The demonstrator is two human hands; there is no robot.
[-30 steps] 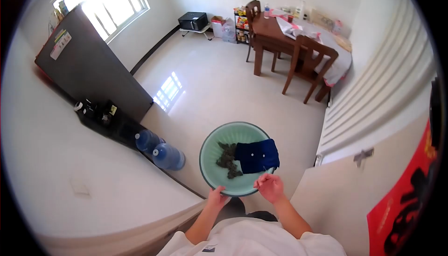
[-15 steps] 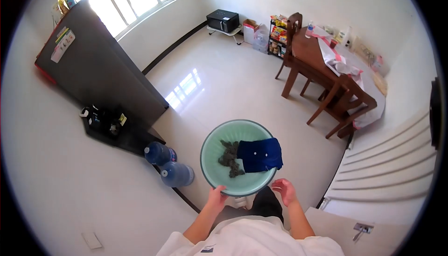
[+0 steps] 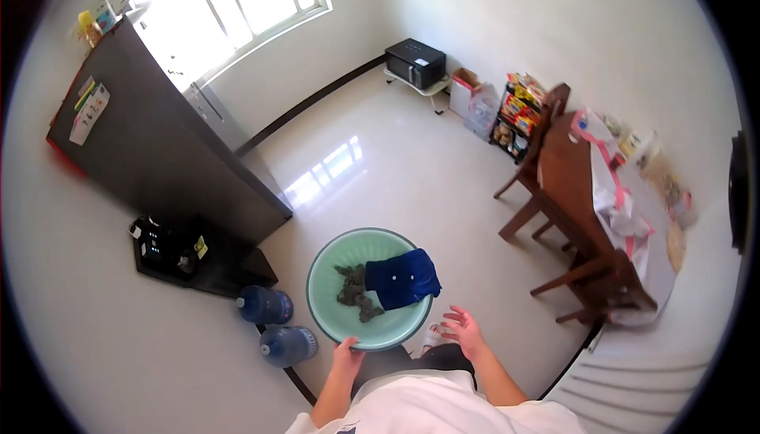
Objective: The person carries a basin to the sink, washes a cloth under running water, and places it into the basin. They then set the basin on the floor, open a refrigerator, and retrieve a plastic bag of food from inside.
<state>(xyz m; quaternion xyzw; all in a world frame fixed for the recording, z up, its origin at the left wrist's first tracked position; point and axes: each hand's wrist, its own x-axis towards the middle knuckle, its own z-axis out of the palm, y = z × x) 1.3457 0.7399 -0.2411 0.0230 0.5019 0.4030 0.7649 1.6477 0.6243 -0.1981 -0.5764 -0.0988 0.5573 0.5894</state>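
Left hand alone on the basin, right hand loose beside it

The green basin is held low in front of the person, above the pale floor. Inside, a dark blue cloth lies on the right side and laps over the right rim; a grey-brown clump sits just left of it, toward the middle.

The left hand has its fingers clamped on the basin's near edge, slightly left of centre, thumb over the rim; the fingers underneath are hidden. The right hand is off the near right edge, fingers spread apart, with nothing visible in them.

A second ago that hand was up against the rim; now there's a gap between them, so the left appears to be the only hand bearing the basin. Cloth and clump haven't shifted inside it. The person's view has turned, and the door has gone out of sight.

Farther out, two blue water bottles stand left of the basin, and a wooden chair is off to the right, at the near side of the table.
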